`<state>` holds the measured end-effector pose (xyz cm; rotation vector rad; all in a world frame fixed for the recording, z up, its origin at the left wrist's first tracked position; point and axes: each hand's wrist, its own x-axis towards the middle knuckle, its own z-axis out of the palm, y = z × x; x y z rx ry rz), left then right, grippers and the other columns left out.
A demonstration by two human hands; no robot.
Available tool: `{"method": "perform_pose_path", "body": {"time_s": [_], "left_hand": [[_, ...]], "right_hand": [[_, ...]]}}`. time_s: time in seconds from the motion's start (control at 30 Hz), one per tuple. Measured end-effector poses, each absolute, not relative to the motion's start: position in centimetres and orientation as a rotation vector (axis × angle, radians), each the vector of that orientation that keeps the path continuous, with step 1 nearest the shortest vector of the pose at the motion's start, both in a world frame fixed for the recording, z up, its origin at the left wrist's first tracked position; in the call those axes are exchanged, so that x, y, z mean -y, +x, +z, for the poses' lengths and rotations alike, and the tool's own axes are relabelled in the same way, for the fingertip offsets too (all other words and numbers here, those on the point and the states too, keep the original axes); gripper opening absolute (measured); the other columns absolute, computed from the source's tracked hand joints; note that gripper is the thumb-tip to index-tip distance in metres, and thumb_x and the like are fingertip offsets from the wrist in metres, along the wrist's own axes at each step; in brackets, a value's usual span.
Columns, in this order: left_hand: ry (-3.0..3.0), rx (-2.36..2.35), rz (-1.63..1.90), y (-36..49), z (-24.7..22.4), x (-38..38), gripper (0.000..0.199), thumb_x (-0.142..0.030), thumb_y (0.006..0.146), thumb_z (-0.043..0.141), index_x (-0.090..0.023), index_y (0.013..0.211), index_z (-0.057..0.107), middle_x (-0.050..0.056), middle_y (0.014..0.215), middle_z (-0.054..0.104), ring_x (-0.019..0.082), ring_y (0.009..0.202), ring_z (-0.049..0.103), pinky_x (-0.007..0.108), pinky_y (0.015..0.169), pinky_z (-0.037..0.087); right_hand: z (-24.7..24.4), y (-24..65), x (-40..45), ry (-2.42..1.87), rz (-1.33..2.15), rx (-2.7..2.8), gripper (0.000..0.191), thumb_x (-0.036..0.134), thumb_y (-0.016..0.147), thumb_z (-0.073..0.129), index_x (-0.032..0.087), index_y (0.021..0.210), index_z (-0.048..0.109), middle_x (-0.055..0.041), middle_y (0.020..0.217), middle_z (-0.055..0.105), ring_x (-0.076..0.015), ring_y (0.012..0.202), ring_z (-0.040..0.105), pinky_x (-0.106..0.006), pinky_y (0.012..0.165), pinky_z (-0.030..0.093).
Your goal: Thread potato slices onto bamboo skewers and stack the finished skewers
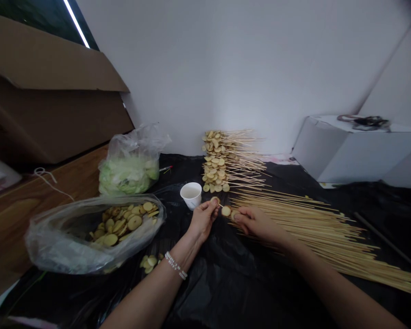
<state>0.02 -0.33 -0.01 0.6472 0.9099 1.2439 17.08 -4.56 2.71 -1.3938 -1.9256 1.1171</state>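
Past forearms point(152, 288), pinching pale round slice point(215, 199) in left fingers point(209, 207), skewered slices point(226, 211) in right fingers point(245, 219), mid-frame above open black sheet point(212, 283).

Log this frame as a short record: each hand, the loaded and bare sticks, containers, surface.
left hand: left hand, fingers pinching a round slice
right hand: right hand, fingers at threaded slices
loaded sticks: stacked slice skewers, slices leftward
bare sticks: spread bare sticks, right of the stack and nearer
containers: white cup; open slice bag; bag of pale green pieces behind it
surface: black sheet
skewer count: cannot tell, overlapping
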Motion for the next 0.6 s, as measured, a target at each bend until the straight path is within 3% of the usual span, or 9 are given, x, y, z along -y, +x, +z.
{"method": "perform_pose_path", "body": {"time_s": [0.13, 0.3, 0.6], "left_hand": [[0.660, -0.903, 1.231, 0.01, -0.01, 0.30, 0.036, -0.034, 0.047, 0.087, -0.010, 0.067, 0.067, 0.001, 0.063, 0.061, 0.004, 0.055, 0.051, 0.015, 0.053, 0.040], [0.651, -0.886, 1.217, 0.00, 0.07, 0.30, 0.035, -0.032, 0.049, 0.086, -0.010, 0.068, 0.067, 0.001, 0.064, 0.061, 0.003, 0.056, 0.051, 0.014, 0.053, 0.041], [0.660, -0.898, 1.179, -0.09, 0.07, 0.23, 0.035, -0.032, 0.049, 0.086, -0.010, 0.069, 0.068, 0.001, 0.065, 0.062, 0.003, 0.056, 0.052, 0.014, 0.053, 0.041]], "right_hand": [[2.66, 16.99, 4.50, -1.401, 0.753, 2.017, 0.029, 0.032, 0.086, 0.044, 0.020, 0.060, 0.044, 0.0020, 0.057, 0.048, -0.0113, 0.055, 0.041, -0.024, 0.055, 0.028], [2.79, 16.99, 4.52, -1.405, 1.000, 1.968, 0.032, 0.032, 0.088, 0.040, 0.021, 0.058, 0.041, 0.0041, 0.049, 0.043, -0.0107, 0.050, 0.040, -0.024, 0.051, 0.027], [2.34, 16.97, 4.36, -1.419, 0.666, 2.082, 0.028, 0.027, 0.089, 0.042, 0.019, 0.062, 0.047, 0.0013, 0.060, 0.051, -0.0116, 0.058, 0.042, -0.024, 0.056, 0.027]]}}
